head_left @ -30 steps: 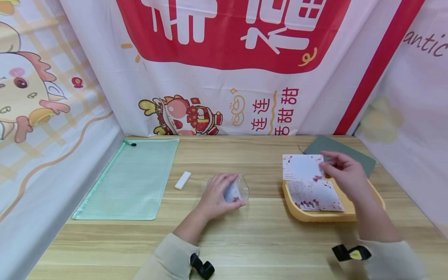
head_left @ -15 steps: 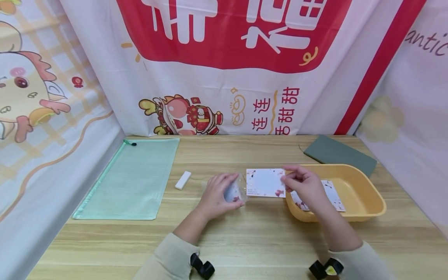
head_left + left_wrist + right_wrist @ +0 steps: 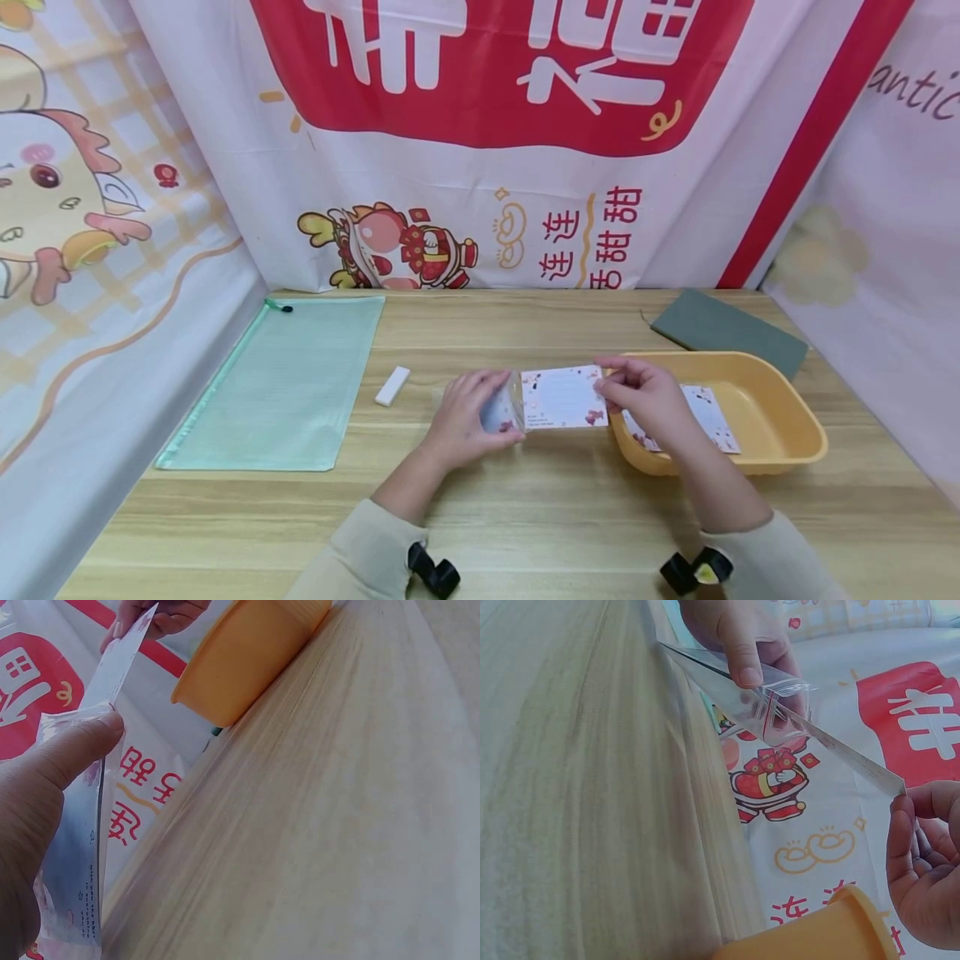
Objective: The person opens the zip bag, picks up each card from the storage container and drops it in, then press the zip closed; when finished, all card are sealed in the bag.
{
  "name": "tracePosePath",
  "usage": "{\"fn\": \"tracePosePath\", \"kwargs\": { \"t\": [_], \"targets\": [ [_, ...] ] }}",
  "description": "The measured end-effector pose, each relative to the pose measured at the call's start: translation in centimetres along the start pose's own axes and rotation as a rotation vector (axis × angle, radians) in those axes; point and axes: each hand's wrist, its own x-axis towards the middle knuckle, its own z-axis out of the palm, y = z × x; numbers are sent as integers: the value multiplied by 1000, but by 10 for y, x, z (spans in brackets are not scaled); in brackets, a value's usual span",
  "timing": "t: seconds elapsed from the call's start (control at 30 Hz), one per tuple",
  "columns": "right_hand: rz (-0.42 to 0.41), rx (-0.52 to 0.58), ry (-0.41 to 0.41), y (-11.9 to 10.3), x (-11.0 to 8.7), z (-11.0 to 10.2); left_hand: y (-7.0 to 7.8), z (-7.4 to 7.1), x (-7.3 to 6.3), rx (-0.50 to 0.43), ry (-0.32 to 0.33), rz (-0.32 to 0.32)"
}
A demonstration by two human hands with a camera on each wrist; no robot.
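Taking twelve o'clock as the far cloth wall, the work looks partway through: a clear plastic bag (image 3: 735,705) stands near the middle of the table (image 3: 525,517), with printed paper (image 3: 71,847) already inside it, though how many sheets cannot be told. The left hand (image 3: 463,421) is grasping that bag between thumb and fingers, its mouth facing three o'clock. On that side the right hand (image 3: 645,400) pinches a white printed card (image 3: 562,398) by its three o'clock end, fingers and thumb closed on the edge. The card's nine o'clock end meets the mouth and, from the wrist views, seems to be just within it, so this insertion appears begun but far from finished, with most of the card outside. Left to do, I judge, are the rest of this card and the printed sheets (image 3: 708,421) lying in the yellow basin (image 3: 776,433) at three o'clock from the bag; the right arm hides part of them, so their number is unclear. A grey-green notebook (image 3: 720,329) lies at twelve o'clock from the basin, while a small white block (image 3: 392,387) and, beyond it, a green zip pouch (image 3: 273,387) lie towards nine o'clock from the bag, both apart from the hands
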Motion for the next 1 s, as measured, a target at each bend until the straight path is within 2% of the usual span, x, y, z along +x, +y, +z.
{"fn": "tracePosePath", "kwargs": {
  "t": [0.33, 0.7, 1.0],
  "targets": [
    [-25, -33, -41, -6, 5, 0, 1, -1, 0, 11, -4, 4],
    [10, -31, -58, -16, 12, 12, 2, -1, 1, 6, 10, 19],
    [-50, -4, -116, -11, 25, 37, 1, 0, 0, 11, 2, 53]
  ]
}}
